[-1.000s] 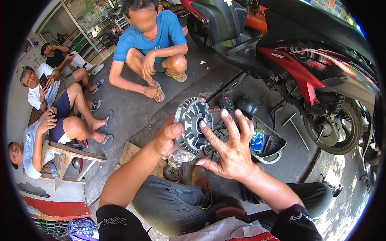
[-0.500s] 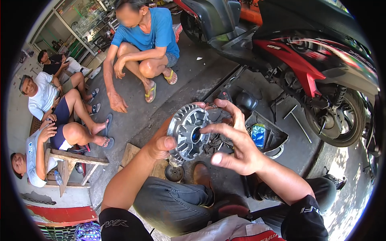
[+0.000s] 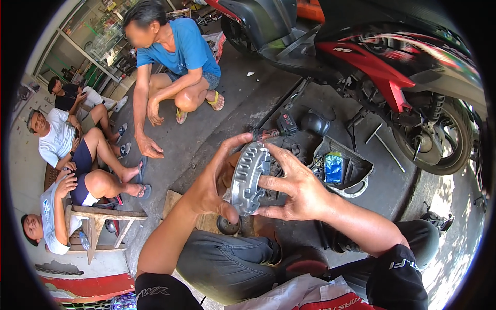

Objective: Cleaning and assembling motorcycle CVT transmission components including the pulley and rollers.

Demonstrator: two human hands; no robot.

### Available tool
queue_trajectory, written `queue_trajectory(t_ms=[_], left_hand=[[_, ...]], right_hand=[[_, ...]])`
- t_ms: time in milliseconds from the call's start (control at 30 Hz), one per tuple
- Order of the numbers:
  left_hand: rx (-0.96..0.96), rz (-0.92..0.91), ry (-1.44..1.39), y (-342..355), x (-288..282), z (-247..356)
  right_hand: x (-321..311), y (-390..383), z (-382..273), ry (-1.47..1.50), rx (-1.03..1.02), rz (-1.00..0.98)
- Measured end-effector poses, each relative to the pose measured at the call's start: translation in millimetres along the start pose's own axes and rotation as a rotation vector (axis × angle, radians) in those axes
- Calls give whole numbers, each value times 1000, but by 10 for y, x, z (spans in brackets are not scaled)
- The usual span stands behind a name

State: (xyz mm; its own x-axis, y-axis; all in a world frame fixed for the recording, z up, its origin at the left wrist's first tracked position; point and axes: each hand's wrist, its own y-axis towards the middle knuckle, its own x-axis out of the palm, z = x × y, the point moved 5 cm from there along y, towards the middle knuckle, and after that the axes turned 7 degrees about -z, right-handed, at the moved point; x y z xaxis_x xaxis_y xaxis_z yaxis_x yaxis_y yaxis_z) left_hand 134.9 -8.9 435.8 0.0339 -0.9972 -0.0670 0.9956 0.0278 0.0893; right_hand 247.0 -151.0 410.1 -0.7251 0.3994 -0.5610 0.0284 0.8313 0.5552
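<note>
Between my hands stands a silver, finned round metal part (image 3: 246, 181), now seen mostly edge-on. My left hand (image 3: 211, 194) grips its left side, thumb low and fingertips reaching the top. My right hand (image 3: 294, 188) grips the right side, fingers closed on the part, some hidden behind it. Below it, a dark round disc (image 3: 228, 226) lies by a wooden board (image 3: 174, 202) near my boot. Just beyond my hands are a black cordless tool (image 3: 285, 123) and small dark parts on the floor.
A cover tray (image 3: 356, 183) with a blue packet (image 3: 333, 168), a black dome (image 3: 315, 123) and a T-handle wrench (image 3: 387, 147) lie right. A red-black scooter (image 3: 392, 82) stands behind. A crouching person (image 3: 175, 51) faces left; three seated people (image 3: 57, 129) are beside a wooden bench (image 3: 108, 212).
The metal part has turned from showing its face to showing its rim. My right hand's spread fingers have closed onto it. The crouching person has turned their head further left.
</note>
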Motion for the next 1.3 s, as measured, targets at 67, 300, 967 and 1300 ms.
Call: queue_trajectory(t_ms=[67, 300, 967, 1300], left_hand=[[-95, 16, -207, -40, 4, -56], [-380, 95, -527, -234, 8, -358], [-254, 42, -479, -196, 18, -299], [53, 69, 377, -155, 31, 272]], right_hand=[[-46, 17, -13, -1, -23, -4], [-155, 103, -39, -112, -62, -150], [-177, 133, -47, -103, -75, -127], [-38, -35, -42, 460, -1, -159]])
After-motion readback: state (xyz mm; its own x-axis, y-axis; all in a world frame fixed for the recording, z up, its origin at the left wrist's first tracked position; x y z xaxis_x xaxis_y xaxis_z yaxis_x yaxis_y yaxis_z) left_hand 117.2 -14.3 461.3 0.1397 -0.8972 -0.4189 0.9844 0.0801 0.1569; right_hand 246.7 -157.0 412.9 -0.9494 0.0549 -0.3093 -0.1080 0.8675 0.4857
